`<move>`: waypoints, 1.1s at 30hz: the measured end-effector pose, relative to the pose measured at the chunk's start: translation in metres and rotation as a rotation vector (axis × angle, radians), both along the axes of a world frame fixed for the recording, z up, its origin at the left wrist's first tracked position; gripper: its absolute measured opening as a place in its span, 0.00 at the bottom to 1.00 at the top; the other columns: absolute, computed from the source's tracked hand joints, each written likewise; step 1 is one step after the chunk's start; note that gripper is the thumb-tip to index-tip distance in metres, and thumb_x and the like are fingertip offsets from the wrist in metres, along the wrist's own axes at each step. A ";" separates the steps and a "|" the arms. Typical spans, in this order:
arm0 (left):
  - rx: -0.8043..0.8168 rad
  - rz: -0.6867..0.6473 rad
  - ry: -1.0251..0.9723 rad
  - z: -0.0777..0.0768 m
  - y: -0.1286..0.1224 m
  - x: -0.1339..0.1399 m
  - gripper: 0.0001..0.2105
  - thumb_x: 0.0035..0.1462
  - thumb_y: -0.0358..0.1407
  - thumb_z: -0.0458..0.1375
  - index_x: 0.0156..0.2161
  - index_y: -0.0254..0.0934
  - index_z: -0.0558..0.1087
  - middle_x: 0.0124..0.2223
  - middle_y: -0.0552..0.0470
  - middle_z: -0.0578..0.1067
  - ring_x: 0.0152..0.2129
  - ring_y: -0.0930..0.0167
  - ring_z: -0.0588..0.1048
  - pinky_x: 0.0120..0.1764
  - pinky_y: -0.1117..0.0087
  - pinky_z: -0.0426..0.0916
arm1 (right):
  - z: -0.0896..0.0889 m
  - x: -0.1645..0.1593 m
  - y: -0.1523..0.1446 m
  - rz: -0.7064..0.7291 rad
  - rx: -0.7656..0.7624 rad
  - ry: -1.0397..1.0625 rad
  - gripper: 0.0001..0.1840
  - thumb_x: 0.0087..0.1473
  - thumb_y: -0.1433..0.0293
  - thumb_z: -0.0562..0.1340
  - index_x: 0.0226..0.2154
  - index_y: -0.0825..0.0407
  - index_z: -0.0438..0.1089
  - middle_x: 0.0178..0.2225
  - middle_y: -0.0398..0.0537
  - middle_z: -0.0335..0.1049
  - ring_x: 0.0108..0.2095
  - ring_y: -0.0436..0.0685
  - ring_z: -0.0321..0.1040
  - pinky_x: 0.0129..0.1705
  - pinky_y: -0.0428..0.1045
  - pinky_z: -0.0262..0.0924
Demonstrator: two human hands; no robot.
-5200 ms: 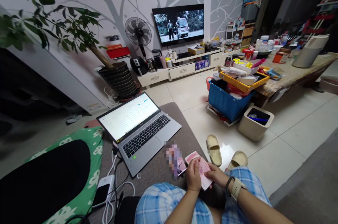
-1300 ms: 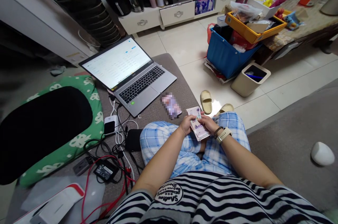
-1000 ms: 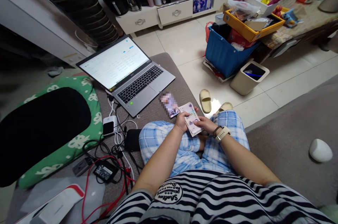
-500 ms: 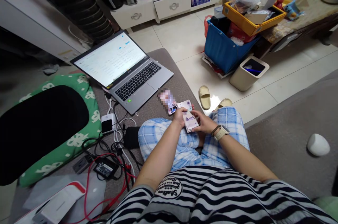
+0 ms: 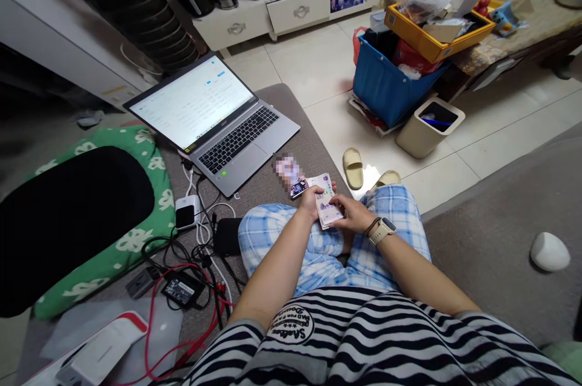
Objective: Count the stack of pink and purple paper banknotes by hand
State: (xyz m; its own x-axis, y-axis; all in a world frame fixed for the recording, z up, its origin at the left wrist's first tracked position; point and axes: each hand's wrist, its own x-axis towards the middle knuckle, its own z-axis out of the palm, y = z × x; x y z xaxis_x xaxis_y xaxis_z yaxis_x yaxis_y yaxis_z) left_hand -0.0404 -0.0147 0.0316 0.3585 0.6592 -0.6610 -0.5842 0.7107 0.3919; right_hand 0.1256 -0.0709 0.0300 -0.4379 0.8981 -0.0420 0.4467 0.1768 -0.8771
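Over my crossed legs I hold a stack of pinkish-purple banknotes (image 5: pixel 328 212). My left hand (image 5: pixel 311 202) is closed round its left side, with the thumb on top and fingertips showing at the far edge. My right hand (image 5: pixel 353 212) is at the right side of the stack, its thumb and a finger bent onto the top note; whether it has lifted a note is too small to tell. Just beyond my left hand lies a phone (image 5: pixel 298 186) with a lit screen, partly blurred out. A pale watch (image 5: pixel 384 228) is on my right wrist.
An open laptop (image 5: pixel 236 137) stands on the grey seat ahead-left. Tangled cables, a power adapter (image 5: pixel 182 290) and a green cushion (image 5: pixel 136 240) lie at left. Beyond are slippers (image 5: pixel 353 168), a beige bin (image 5: pixel 427 131) and a blue box (image 5: pixel 377 80). A white rounded object (image 5: pixel 550 251) sits at right.
The fingers of my right hand have shifted inward over the top note, and more of its printed face shows. My left hand keeps the stack in nearly the same place.
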 end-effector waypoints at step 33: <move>0.223 -0.164 0.105 -0.002 -0.022 0.015 0.30 0.34 0.25 0.58 0.49 0.31 0.76 0.33 0.48 0.81 0.28 0.63 0.78 0.38 0.61 0.73 | -0.015 -0.001 0.015 -0.493 -0.253 0.472 0.21 0.51 0.53 0.64 0.42 0.49 0.69 0.38 0.47 0.73 0.37 0.58 0.68 0.41 0.52 0.63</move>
State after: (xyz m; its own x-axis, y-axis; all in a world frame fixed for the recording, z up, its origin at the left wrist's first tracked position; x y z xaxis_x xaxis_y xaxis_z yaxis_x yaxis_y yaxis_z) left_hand -0.0256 -0.0365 0.0296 0.4097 0.7311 -0.5455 -0.4165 0.6820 0.6012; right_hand 0.1242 -0.0563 0.0154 -0.0080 0.9835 -0.1808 -0.0138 -0.1809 -0.9834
